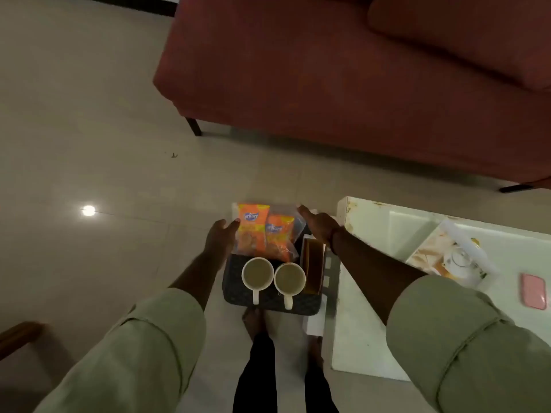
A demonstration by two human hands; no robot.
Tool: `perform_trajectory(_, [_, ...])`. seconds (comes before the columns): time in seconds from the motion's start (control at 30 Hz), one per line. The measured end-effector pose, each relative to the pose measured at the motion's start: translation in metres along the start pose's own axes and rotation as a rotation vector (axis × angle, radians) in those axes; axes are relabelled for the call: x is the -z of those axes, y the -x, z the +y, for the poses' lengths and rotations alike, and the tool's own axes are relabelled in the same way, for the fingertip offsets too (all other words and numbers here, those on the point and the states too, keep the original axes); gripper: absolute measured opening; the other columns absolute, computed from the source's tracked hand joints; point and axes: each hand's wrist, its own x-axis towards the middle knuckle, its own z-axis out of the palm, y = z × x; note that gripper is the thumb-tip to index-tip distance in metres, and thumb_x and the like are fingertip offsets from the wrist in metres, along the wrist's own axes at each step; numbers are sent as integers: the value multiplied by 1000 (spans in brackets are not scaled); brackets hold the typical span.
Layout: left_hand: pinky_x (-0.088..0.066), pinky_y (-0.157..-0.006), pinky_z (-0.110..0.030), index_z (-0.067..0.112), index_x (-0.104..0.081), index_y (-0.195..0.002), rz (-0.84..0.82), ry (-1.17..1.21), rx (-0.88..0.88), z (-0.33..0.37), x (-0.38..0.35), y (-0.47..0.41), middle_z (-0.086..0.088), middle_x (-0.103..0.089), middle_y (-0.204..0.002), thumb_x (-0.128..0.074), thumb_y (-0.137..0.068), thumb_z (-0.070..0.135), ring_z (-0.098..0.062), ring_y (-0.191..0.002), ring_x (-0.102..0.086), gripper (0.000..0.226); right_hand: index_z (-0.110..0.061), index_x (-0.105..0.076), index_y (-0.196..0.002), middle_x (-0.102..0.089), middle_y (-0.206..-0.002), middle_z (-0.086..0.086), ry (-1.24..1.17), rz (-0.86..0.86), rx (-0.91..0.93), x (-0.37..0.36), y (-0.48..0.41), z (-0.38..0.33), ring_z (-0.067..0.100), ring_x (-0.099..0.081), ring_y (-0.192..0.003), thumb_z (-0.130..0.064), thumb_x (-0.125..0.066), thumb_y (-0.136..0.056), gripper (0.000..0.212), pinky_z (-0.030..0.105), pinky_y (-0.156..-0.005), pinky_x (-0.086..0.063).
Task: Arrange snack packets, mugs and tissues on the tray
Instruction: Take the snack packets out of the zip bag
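A dark patterned tray (pixel 269 304) hangs above the floor in front of me, over my bare feet. My left hand (pixel 220 240) grips its left edge and my right hand (pixel 318 224) grips its far right edge. Two white mugs stand side by side at the tray's near end, the left mug (pixel 257 273) and the right mug (pixel 289 279), handles toward me. Behind them lie two orange snack packets, one (pixel 252 231) beside the other (pixel 279 237), in clear wrap. A brown and white tissue box (pixel 313 263) stands along the tray's right side.
A white low table (pixel 366 323) is just right of the tray, carrying a box printed with a teapot (pixel 450 254) and a pink flat case (pixel 534 291). A red sofa (pixel 343 84) stands ahead. A wooden chair arm (pixel 18 335) is at the lower left. Tiled floor lies to the left.
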Motion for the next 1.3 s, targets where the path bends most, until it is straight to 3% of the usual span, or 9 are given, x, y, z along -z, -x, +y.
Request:
perform_trajectory(0.1, [-39,-95,-24,-2,-35,-146,40,76,67,-1,-8,-23,-21,-42,-149,-61,-94,37,-31,-127,-50,71,-15,-57,-135,-61,-136,10,-34,-24,-57,-15,-43,14,30,-56,-122,-109,-30,-38,138,45,-107,-42])
perform_trajectory(0.2, [-35,-101,-30,-1,-29,-148,38,153,121,1,-20,-43,-17,-37,-153,-69,-88,36,-31,-136,-42,81,-17,-50,-140,-60,-136,7,5,9,-24,-24,-59,16,31,-57,-122,-102,-37,-47,126,48,-104,-43])
perform_trajectory(0.27, [-40,-88,-29,-4,-43,-137,18,176,162,8,-22,-50,-18,-50,-138,-73,-86,28,-32,-121,-53,67,-17,-62,-123,-65,-126,8,60,76,71,-21,-43,1,31,-60,-114,-79,-47,-68,84,50,-100,-46])
perform_trajectory(0.33, [-45,-62,-22,2,-63,-94,1,217,130,16,-19,-51,-12,-65,-95,-74,-84,16,-23,-81,-62,21,-21,-67,-86,-70,-102,7,19,158,134,-21,-34,-5,31,-64,-98,-54,-56,-83,35,48,-90,-52])
perform_trajectory(0.43, [-42,-47,-17,9,-62,-66,-39,259,46,24,-4,-40,-8,-60,-69,-75,-78,5,-9,-49,-55,18,-22,-55,-63,-60,-74,4,-116,241,197,-14,-11,-11,24,-58,-75,-34,-63,-90,31,42,-73,-49])
perform_trajectory(0.6, [-42,-75,-37,10,-69,-77,-44,369,-92,50,36,0,-13,-63,-82,-72,-63,19,-23,-79,-54,17,-10,-69,-92,-72,-87,5,-375,256,380,14,66,-29,19,-67,-83,-25,-65,-93,16,37,-74,-56])
perform_trajectory(0.9, [-53,-74,-16,28,-71,-92,-86,610,-441,109,69,184,9,-76,-92,-66,-87,28,-5,-89,-69,8,-19,-70,-101,-72,-79,-25,-544,324,583,76,247,-9,-8,-65,-75,-23,-69,-90,12,8,-64,-48])
perform_trajectory(1.2, [-59,-80,-47,5,-70,-108,-223,502,-462,96,-22,344,-19,-73,-104,-85,-66,40,-36,-94,-71,57,-28,-70,-93,-72,-76,-21,-533,378,553,119,375,156,-2,-64,-67,-27,-71,-86,7,11,-60,-47])
perform_trajectory(1.3, [-60,-71,-32,21,-78,-87,-225,501,-532,88,-70,402,-4,-77,-89,-81,-76,25,-29,-89,-73,12,-22,-72,-94,-76,-82,-12,-543,348,491,140,399,228,6,-69,-75,-19,-73,-87,8,14,-64,-51])
